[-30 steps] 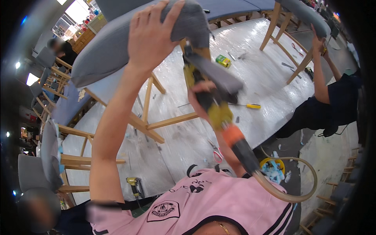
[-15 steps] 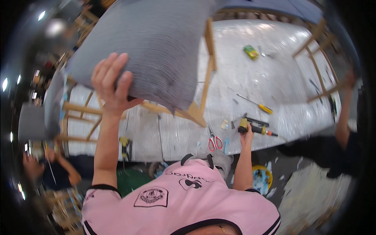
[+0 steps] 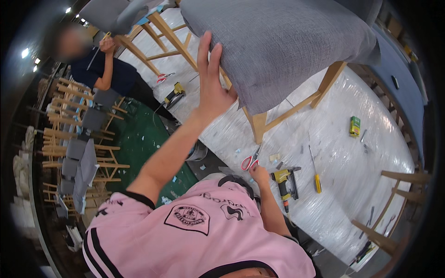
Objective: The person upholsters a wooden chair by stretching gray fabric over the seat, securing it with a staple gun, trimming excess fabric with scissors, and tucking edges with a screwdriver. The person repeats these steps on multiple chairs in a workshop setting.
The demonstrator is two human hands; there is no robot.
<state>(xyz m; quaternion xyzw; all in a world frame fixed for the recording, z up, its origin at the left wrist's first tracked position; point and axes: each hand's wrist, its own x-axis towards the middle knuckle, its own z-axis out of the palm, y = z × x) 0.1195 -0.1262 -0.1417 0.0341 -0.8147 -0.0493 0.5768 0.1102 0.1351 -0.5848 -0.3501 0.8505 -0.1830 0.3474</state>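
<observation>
A grey upholstered chair (image 3: 287, 51) with wooden legs stands tilted on the plastic-wrapped table (image 3: 296, 160). My left hand (image 3: 214, 92) lies against the near left corner of its seat, fingers stretched out and apart along the fabric edge. Below the nearest chair leg lies a pair of scissors (image 3: 250, 160) with red-and-white handles. My right hand (image 3: 259, 174) is closed on one handle loop. Just right of that hand, a yellow-and-black staple gun (image 3: 285, 183) rests on the table, its hose running toward me.
Right of the staple gun lies a yellow-handled screwdriver (image 3: 316, 171); a green-and-yellow box (image 3: 354, 126) is farther off. At left, a co-worker (image 3: 99, 69) stands by another chair, near a second staple gun (image 3: 175, 95). Stacked chairs (image 3: 83, 148) stand beyond the green floor (image 3: 139, 139).
My right hand has let go of the staple gun and taken the scissors by a handle. My left hand stays at the chair seat. The view has swung to the left.
</observation>
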